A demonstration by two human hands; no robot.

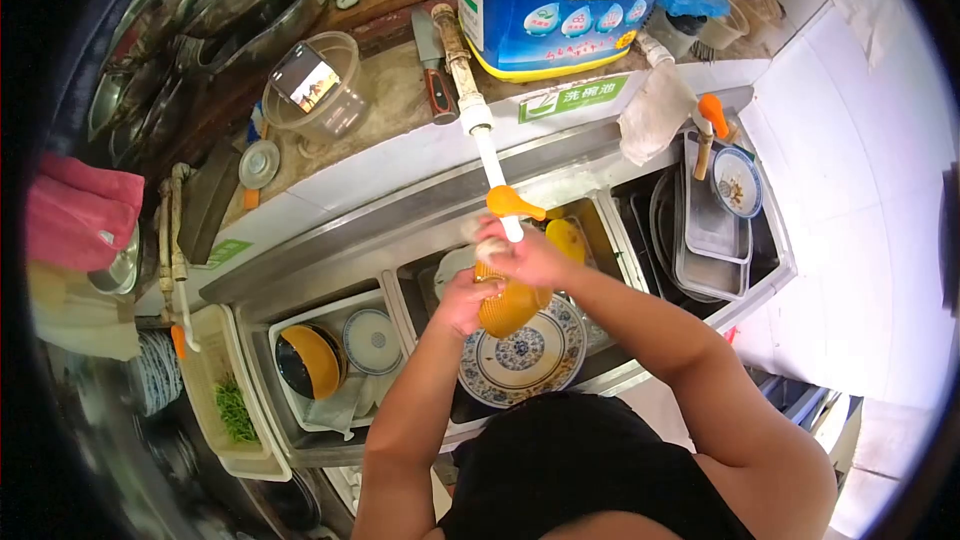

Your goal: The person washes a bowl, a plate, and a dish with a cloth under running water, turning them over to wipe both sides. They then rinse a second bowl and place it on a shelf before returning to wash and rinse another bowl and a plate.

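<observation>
In the middle sink, my left hand (465, 302) grips a yellow ribbed bowl (512, 308) by its side, fingers closed on it. Just above the bowl, my right hand (537, 258) is curled at its rim beneath the white tap (490, 155) with an orange handle. A small pale wad shows at the right fingers, too blurred to name. Below the bowl lies a large blue-and-white patterned plate (478, 380). Another yellow dish (566, 238) rests behind my right hand.
The left basin holds a black-and-yellow bowl (325, 365) and a small plate (372, 342). Metal trays (712, 265) and a patterned bowl (738, 183) fill the right basin. On the ledge stand a blue detergent jug (560, 5), a knife (435, 70) and a phone (306, 78) on a plastic tub.
</observation>
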